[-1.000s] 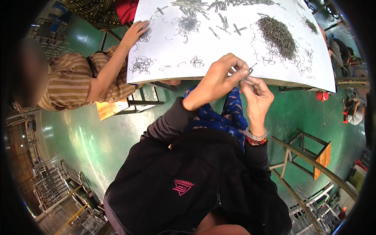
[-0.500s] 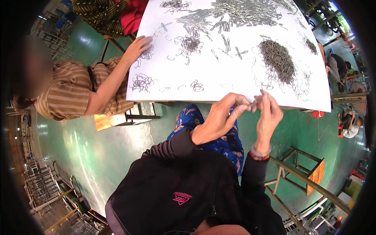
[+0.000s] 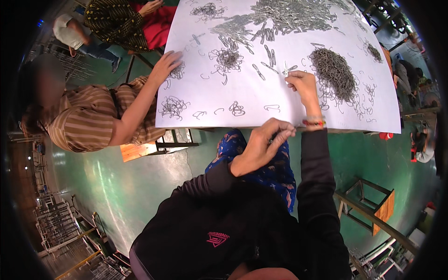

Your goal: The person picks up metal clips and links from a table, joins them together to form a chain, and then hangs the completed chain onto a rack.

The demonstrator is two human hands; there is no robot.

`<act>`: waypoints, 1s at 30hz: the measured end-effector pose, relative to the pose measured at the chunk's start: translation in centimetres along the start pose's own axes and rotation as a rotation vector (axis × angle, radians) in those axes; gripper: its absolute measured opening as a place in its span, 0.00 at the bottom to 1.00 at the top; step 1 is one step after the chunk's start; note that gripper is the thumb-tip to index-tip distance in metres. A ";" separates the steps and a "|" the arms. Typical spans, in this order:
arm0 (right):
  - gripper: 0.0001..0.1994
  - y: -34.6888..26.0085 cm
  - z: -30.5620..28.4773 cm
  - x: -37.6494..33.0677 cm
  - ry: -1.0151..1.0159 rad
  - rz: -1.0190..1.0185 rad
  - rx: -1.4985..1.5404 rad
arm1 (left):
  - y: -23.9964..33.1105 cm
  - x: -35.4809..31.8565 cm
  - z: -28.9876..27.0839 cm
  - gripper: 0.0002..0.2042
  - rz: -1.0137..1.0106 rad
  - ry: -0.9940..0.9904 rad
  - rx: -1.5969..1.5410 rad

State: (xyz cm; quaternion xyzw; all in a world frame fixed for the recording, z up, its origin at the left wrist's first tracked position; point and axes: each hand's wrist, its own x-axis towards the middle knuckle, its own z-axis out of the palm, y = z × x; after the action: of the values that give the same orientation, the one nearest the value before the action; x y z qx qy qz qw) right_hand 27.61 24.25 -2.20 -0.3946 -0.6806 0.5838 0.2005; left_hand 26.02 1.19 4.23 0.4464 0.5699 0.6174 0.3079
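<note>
Up top, right hand fingers pinch one metal clip — left hand fingers curled, contents unclear.

You cannot tell what your left hand holds, if anything: its fingers curl inward at the lower edge of the white surface. The small metal piece at your right hand is too small to identify. The clip heap runs off the frame's top. The co-worker's hand covers part of a wire tangle.
</note>
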 end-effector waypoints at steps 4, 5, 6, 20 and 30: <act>0.10 -3.7 -1.8 -9.5 -0.005 -0.052 0.352 | -0.2 -0.1 0.2 0.06 -0.001 0.021 -0.102; 0.09 -4.7 -2.1 -11.6 0.006 -0.089 0.390 | 0.0 -0.1 0.2 0.06 0.005 0.026 -0.087; 0.08 -5.6 -2.4 -13.5 0.005 -0.130 0.439 | 0.2 -0.1 0.2 0.06 0.012 0.040 -0.059; 0.03 -7.5 -1.1 -19.5 0.189 -0.384 0.357 | -0.8 -0.9 -0.6 0.14 0.307 0.204 0.178; 0.04 -7.8 -0.8 -20.4 0.133 -0.360 0.267 | -14.2 9.0 -19.6 0.06 0.118 0.368 1.212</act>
State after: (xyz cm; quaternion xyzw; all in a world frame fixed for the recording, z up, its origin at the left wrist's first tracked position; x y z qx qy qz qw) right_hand 38.26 9.00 9.25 -0.2743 -0.6419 0.5964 0.3963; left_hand 2.82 3.08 -6.96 0.4588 0.8361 0.2678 -0.1370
